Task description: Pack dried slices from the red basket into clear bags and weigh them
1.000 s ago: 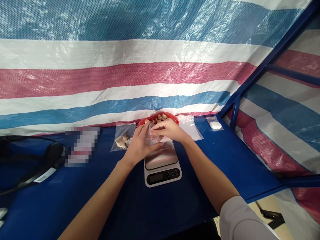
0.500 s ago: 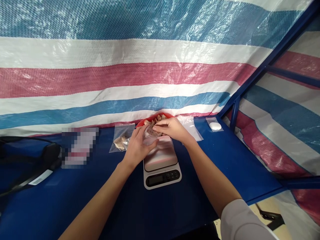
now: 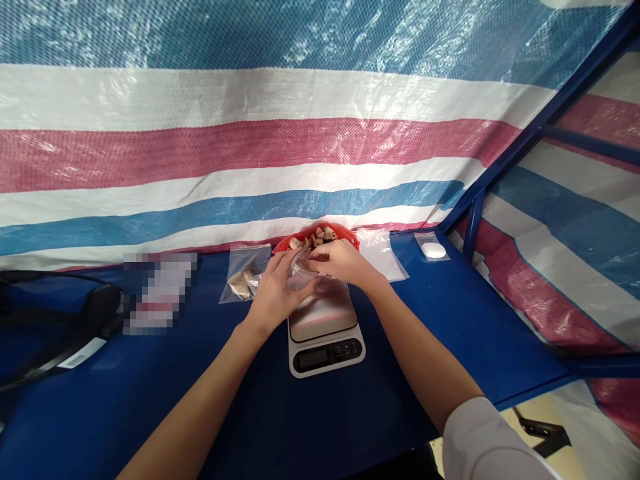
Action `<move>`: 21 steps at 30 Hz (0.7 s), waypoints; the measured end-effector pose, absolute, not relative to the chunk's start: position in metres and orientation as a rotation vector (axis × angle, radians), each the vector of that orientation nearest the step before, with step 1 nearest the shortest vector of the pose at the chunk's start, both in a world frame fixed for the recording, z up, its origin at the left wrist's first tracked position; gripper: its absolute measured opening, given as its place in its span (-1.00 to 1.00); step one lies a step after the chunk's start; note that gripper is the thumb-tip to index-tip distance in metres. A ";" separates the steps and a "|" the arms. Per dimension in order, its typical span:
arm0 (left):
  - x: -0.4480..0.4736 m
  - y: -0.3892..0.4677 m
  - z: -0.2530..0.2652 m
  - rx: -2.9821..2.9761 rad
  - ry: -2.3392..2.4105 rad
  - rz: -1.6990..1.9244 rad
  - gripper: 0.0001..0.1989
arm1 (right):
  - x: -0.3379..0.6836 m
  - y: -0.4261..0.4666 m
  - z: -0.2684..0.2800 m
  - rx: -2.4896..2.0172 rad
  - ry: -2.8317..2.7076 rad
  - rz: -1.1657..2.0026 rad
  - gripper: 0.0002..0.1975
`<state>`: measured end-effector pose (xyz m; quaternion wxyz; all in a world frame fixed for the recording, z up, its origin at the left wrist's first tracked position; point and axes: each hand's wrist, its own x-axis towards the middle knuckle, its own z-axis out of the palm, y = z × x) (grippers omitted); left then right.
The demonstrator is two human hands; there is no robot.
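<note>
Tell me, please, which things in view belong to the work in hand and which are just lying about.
Likely in use:
clear bag between left hand and right hand
scale
red container of pale pieces
part-filled bag, left
flat bags, right

Likely lying about:
black headset-like item
white oval item

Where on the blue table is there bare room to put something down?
Bare table shows right of the right forearm, in front of the scale, and between the left forearm and black object. The back is crowded: filled bag, red bowl, flat plastic bags, with left hand and right hand at the scale's far end.
</note>
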<state>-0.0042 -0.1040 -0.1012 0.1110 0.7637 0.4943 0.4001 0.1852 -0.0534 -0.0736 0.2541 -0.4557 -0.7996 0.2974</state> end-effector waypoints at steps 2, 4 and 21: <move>-0.005 -0.103 -0.100 2.223 1.457 1.199 -0.42 | 0.191 -0.053 -0.070 -1.232 -2.158 0.829 -0.79; -0.006 -0.102 -0.098 2.192 1.465 1.219 -0.44 | 0.198 -0.052 -0.066 -1.224 -2.127 0.844 -0.83; -0.025 -0.092 -0.085 1.961 1.505 1.300 -0.50 | 0.191 -0.037 -0.060 -1.322 -2.651 0.368 -0.74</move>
